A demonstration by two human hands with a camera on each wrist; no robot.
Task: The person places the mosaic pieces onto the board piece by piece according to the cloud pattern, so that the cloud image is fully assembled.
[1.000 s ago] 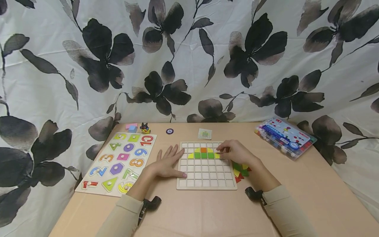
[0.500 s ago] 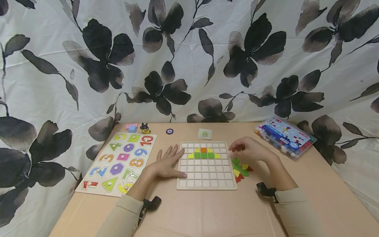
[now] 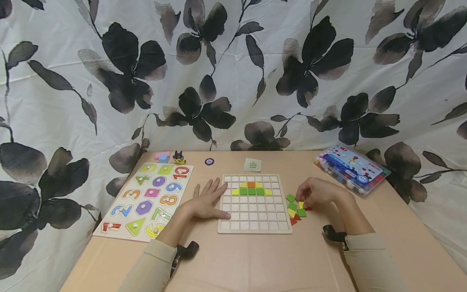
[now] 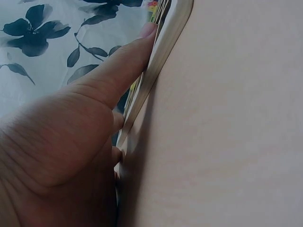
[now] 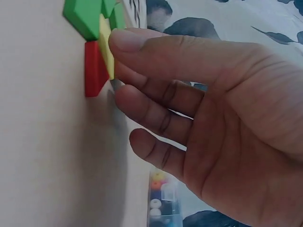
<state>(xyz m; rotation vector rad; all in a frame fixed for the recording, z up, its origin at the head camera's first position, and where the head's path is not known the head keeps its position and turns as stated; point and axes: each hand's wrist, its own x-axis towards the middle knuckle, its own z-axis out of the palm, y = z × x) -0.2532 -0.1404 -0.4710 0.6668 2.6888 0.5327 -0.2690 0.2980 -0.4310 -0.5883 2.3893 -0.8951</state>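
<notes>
My left hand (image 3: 202, 201) lies with fingers spread at the left side of the white grid board (image 3: 255, 223), its thumb on the frame. In the left wrist view the thumb (image 4: 128, 61) rests on the board's wooden edge. On the grid, green tiles (image 3: 251, 192) form a row with yellow pieces at its ends; an orange tile (image 3: 251, 185) sits above. My right hand (image 3: 319, 191) is over the loose tiles right of the board. In the right wrist view its thumb and forefinger pinch a yellow tile (image 5: 107, 47), beside a red triangle (image 5: 95, 71) and green tiles (image 5: 85, 19).
A number puzzle board (image 3: 151, 198) lies at the left. Along the back are a small figurine (image 3: 178, 157), a round dark disc (image 3: 209, 161) and a pattern card (image 3: 252, 165). A clear plastic case (image 3: 352, 168) of beads stands at the back right, before a flowered curtain (image 3: 248, 81).
My right hand has left the grid's right end and moved right and towards me, to the loose tiles. The left hand has stayed at the board.
</notes>
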